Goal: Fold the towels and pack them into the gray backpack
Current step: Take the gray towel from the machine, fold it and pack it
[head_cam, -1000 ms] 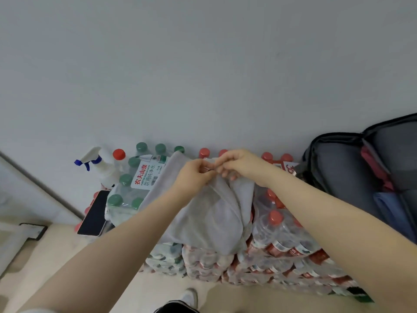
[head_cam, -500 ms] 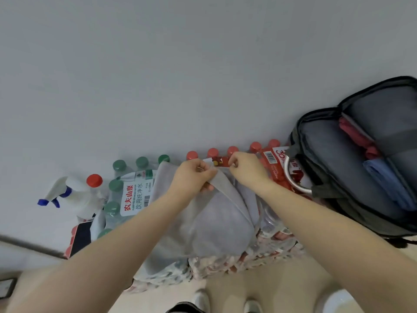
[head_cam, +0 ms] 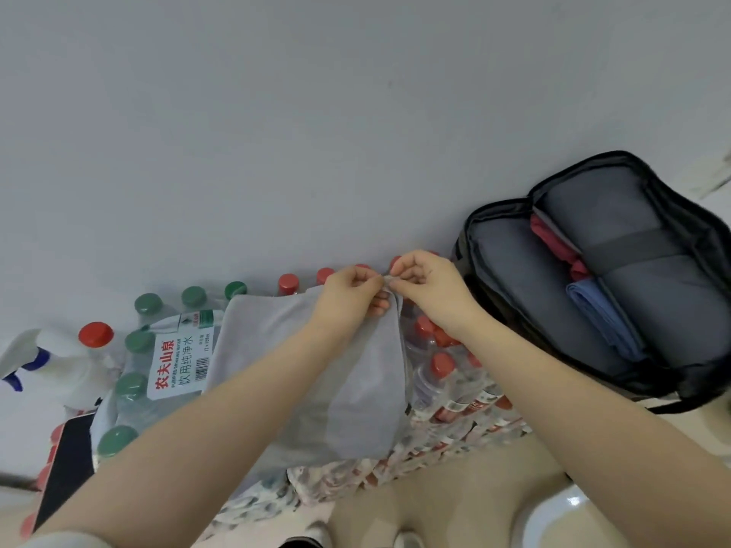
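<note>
A grey towel (head_cam: 348, 381) lies draped over stacked packs of water bottles. My left hand (head_cam: 350, 290) and my right hand (head_cam: 425, 280) meet at its far top corner, and each pinches the towel's edge there between thumb and fingers. The gray backpack (head_cam: 506, 278) lies unzipped and spread wide at the right. Inside it sit a folded blue towel (head_cam: 605, 318) and a red towel (head_cam: 557, 247) between the two halves.
Shrink-wrapped packs of green-capped bottles (head_cam: 134, 385) and red-capped bottles (head_cam: 447, 373) stand against the grey wall. A white spray bottle (head_cam: 47, 357) and a dark phone (head_cam: 65, 464) sit at the left. My shoes (head_cam: 407, 539) show on the beige floor below.
The view has swung right, bringing more of the backpack into sight. My hands came together again at the towel's top corner, which now lies further right.
</note>
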